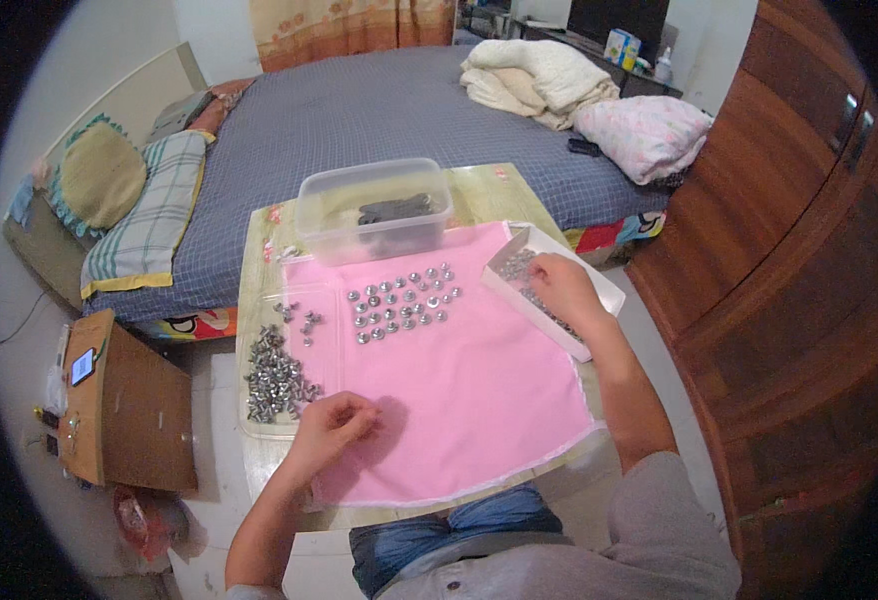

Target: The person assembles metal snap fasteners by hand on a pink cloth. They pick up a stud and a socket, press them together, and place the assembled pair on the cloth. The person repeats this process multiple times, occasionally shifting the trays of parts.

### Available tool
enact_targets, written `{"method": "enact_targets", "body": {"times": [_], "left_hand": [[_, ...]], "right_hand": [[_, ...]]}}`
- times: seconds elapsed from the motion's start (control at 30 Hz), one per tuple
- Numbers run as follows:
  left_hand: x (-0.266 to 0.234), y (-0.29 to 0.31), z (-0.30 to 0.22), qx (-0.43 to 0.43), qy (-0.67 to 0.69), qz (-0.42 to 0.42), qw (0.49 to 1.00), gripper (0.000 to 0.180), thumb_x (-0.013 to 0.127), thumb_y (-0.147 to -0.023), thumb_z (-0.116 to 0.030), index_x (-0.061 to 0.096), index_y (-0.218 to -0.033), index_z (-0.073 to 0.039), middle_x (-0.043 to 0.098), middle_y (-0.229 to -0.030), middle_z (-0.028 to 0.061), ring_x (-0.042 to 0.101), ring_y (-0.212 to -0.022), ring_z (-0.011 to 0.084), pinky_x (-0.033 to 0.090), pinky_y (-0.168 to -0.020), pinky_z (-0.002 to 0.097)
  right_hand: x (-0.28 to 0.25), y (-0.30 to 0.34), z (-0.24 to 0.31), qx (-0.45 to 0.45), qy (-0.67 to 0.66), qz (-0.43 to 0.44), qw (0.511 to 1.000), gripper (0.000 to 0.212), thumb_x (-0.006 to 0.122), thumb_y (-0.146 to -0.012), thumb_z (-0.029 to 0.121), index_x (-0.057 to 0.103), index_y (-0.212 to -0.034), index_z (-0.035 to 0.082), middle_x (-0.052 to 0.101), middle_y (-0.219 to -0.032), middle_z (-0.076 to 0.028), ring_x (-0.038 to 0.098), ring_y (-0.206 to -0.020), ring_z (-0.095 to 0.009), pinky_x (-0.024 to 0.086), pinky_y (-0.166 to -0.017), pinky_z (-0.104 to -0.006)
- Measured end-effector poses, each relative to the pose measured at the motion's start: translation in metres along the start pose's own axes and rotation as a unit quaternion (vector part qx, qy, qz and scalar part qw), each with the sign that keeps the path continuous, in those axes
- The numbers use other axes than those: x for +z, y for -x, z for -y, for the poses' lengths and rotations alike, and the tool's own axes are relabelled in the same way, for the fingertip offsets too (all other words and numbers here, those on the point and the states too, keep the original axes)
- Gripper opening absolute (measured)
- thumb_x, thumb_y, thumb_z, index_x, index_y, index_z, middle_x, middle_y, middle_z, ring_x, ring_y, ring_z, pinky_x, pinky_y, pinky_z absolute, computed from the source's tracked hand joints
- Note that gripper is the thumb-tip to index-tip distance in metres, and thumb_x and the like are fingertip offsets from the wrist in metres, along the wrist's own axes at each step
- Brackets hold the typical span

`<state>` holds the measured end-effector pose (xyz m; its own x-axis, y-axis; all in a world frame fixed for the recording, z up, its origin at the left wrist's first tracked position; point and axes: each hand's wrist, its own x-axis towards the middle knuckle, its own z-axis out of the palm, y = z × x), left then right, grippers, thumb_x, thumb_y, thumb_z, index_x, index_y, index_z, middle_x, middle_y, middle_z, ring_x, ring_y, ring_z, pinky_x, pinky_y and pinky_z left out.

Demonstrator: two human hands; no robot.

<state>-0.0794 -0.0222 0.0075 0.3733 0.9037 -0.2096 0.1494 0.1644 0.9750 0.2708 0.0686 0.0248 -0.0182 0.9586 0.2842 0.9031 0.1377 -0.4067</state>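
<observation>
My right hand (pixel 562 285) reaches into a white open box (pixel 599 285) on the right, its fingers closed together over small metal pieces (pixel 519 263). Whatever is between those fingertips is hidden. Above the near left of a pink cloth (pixel 449 400), my left hand (pixel 334 428) is curled with thumb and fingers together; anything in it is too small to make out. Beside it, a shallow clear plastic tray (pixel 269 430) holds a heap of shiny metal screw-like parts (pixel 277 375). Several round metal pieces (pixel 404 303) stand in rows on the cloth.
A translucent plastic tub (pixel 324 215) with dark items inside stands at the table's far side. Beyond the low table (pixel 494 190) is a bed (pixel 359 110). A wooden cabinet (pixel 134 400) stands left, a wardrobe (pixel 759 200) right.
</observation>
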Motion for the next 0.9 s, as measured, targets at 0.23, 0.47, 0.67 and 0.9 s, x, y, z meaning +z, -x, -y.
{"method": "enact_targets", "body": {"times": [0.23, 0.47, 0.67, 0.9], "left_hand": [[0.042, -0.051, 0.0, 0.06, -0.145, 0.052, 0.986, 0.012, 0.055, -0.082, -0.01, 0.056, -0.085, 0.001, 0.058, -0.075, 0.0015, 0.052, -0.068, 0.006, 0.043, -0.062, 0.0192], [0.042, -0.055, 0.024, 0.056, -0.128, 0.028, 0.99, 0.013, 0.057, -0.08, -0.011, 0.057, -0.085, 0.001, 0.059, -0.074, 0.0008, 0.052, -0.068, 0.0058, 0.044, -0.061, 0.0204], [0.045, -0.057, 0.019, 0.088, -0.137, 0.013, 0.987, 0.014, 0.057, -0.08, -0.012, 0.058, -0.088, 0.0, 0.059, -0.075, 0.0014, 0.053, -0.068, 0.0061, 0.045, -0.062, 0.021], [0.037, -0.049, 0.016, 0.113, -0.137, 0.004, 0.984, 0.017, 0.057, -0.079, -0.013, 0.059, -0.09, -0.001, 0.06, -0.075, 0.0026, 0.054, -0.069, 0.0069, 0.045, -0.063, 0.0216]], "right_hand": [[-0.023, 0.044, -0.032, 0.135, -0.043, 0.05, 0.989, 0.023, 0.061, -0.071, 0.025, 0.059, -0.077, 0.003, 0.058, -0.07, -0.012, 0.056, -0.066, -0.027, 0.043, -0.059, -0.0345], [-0.014, 0.087, -0.022, 0.033, 0.022, 0.029, 0.999, 0.021, 0.06, -0.069, 0.025, 0.055, -0.071, 0.004, 0.057, -0.068, -0.014, 0.055, -0.065, -0.033, 0.044, -0.058, -0.0393], [0.0, 0.088, -0.005, -0.006, 0.089, 0.003, 0.996, 0.016, 0.058, -0.07, 0.019, 0.052, -0.067, 0.004, 0.055, -0.066, -0.016, 0.055, -0.065, -0.035, 0.043, -0.058, -0.0427], [-0.004, 0.09, 0.009, 0.008, -0.02, -0.022, 1.0, 0.016, 0.063, -0.069, 0.016, 0.055, -0.075, 0.004, 0.056, -0.068, -0.01, 0.055, -0.059, -0.025, 0.044, -0.055, -0.0356]]}}
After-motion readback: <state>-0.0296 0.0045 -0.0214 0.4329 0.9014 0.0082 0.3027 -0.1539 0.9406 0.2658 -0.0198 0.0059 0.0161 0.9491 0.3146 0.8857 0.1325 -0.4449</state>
